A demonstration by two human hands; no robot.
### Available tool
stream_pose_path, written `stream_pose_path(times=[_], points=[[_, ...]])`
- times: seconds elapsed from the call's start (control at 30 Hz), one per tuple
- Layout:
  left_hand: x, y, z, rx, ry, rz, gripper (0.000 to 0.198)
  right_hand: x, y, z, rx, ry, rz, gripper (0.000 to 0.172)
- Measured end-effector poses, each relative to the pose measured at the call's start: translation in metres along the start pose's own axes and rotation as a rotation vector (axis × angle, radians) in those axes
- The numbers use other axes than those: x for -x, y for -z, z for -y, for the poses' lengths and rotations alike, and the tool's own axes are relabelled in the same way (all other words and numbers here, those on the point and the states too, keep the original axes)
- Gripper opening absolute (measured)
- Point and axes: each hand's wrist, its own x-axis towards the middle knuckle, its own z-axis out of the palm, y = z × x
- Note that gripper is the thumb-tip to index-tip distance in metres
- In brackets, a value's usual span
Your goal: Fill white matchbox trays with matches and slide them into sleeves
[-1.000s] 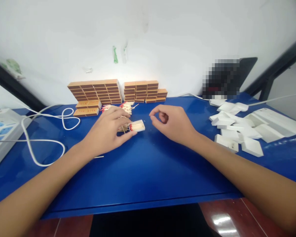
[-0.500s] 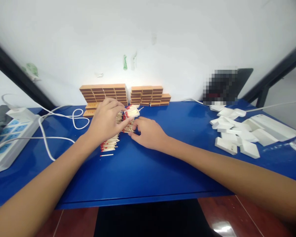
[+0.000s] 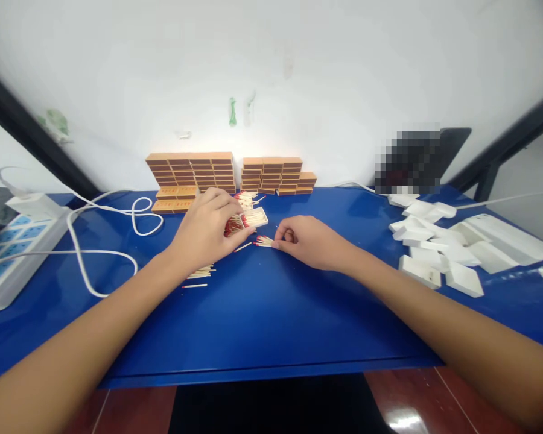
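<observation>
My left hand [image 3: 207,229] rests on a heap of loose red-tipped matches [image 3: 199,272] and grips a small white matchbox tray [image 3: 254,217] filled with matches, its fingers curled round the tray's near end. My right hand [image 3: 305,241] lies just right of it on the blue table [image 3: 271,313]. Its thumb and fingers pinch a small bunch of matches [image 3: 263,241], red heads pointing left. The tray and the bunch are a few centimetres apart.
Stacks of orange matchboxes [image 3: 228,172] stand against the white wall. Several empty white trays [image 3: 429,241] lie in a pile at the right. A power strip [image 3: 13,241] and white cables [image 3: 108,235] lie at the left. One stray match [image 3: 194,286] lies near my left wrist.
My right hand drew back to the right out of the heap with a small bunch of matches pinched in it. My left hand lowered the filled tray a little toward the table.
</observation>
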Motion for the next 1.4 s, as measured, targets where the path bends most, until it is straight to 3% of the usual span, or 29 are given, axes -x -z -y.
stream_pose_path(times=[0.4,0.63,0.97,1.4], points=[[0.004,-0.004,-0.016,0.060,-0.081,0.067,0.027,0.000,0.032,-0.039,0.024,0.038,-0.009,0.014],[0.005,-0.006,-0.017,0.084,-0.101,0.061,0.022,0.008,0.037,-0.031,-0.058,0.166,-0.063,0.022],[0.005,-0.006,-0.024,0.142,-0.130,0.061,0.025,0.011,0.020,-0.023,-0.058,0.370,-0.125,0.014],[0.007,-0.007,-0.030,0.152,-0.166,0.084,0.025,0.015,0.015,-0.017,0.039,0.461,-0.190,0.007]])
